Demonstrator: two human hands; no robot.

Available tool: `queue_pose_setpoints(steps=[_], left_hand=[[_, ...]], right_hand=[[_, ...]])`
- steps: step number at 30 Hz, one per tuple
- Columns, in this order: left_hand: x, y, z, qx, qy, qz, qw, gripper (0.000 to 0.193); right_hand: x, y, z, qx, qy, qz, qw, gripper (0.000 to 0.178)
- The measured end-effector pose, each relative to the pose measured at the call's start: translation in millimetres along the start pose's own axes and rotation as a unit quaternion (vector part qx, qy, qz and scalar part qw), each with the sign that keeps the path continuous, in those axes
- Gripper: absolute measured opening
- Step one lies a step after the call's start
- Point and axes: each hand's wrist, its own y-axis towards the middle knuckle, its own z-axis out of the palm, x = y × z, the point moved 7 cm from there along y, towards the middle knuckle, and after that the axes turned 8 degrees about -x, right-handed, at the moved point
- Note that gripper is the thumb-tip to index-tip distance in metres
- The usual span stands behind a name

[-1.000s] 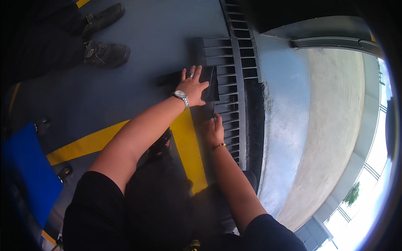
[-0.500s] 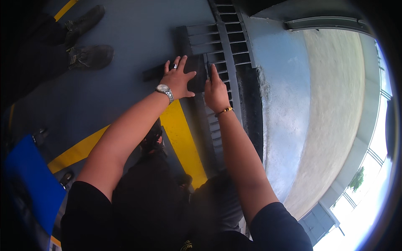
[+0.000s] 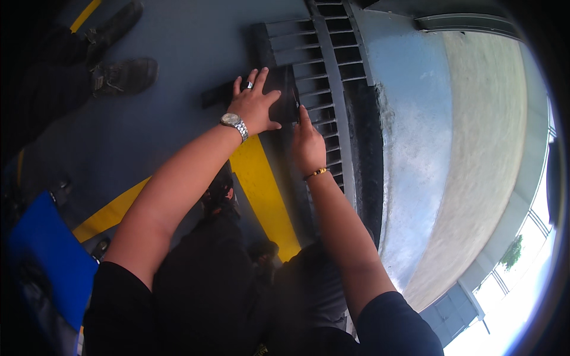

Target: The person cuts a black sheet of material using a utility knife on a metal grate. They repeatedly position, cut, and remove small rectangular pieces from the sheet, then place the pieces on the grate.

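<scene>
My left hand lies with spread fingers on a dark flat piece, pressing on its left part. A ring and a metal wristwatch are on that hand and wrist. My right hand is closed, its index finger stretched forward along the piece's right edge. In it is a slim, blade-like tool, mostly hidden by the fingers, so its exact kind is unclear. The tool's tip lies at the edge of the dark piece, beside a metal grating.
A person's dark shoes stand at the far left on the grey floor. Yellow stripes cross the floor near my feet. To the right of the grating runs a pale blue and beige surface. A blue panel is at lower left.
My right hand has drawn a little toward me along the edge of the dark piece, with the slim tool. My left hand stays spread on the piece. The view has shifted slightly.
</scene>
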Motion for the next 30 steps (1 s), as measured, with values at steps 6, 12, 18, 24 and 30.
queue_pose_setpoints(steps=[6, 12, 18, 24, 30], left_hand=[[4, 3, 3, -0.021, -0.011, -0.009, 1.000, 0.078], [6, 4, 6, -0.022, -0.008, -0.018, 1.000, 0.091], [5, 5, 8, -0.009, 0.015, -0.015, 1.000, 0.084], [4, 3, 5, -0.015, -0.001, -0.015, 1.000, 0.083], [3, 4, 5, -0.021, 0.011, -0.004, 1.000, 0.078]], right_hand=[[32, 29, -4, 0.041, -0.042, -0.019, 0.998, 0.059], [48, 53, 9, 0.079, -0.093, -0.060, 0.991, 0.069], [53, 58, 15, 0.082, -0.099, -0.055, 0.990, 0.066], [62, 53, 10, 0.084, -0.135, -0.036, 0.987, 0.064], [67, 55, 12, 0.088, -0.164, -0.021, 0.982, 0.062]])
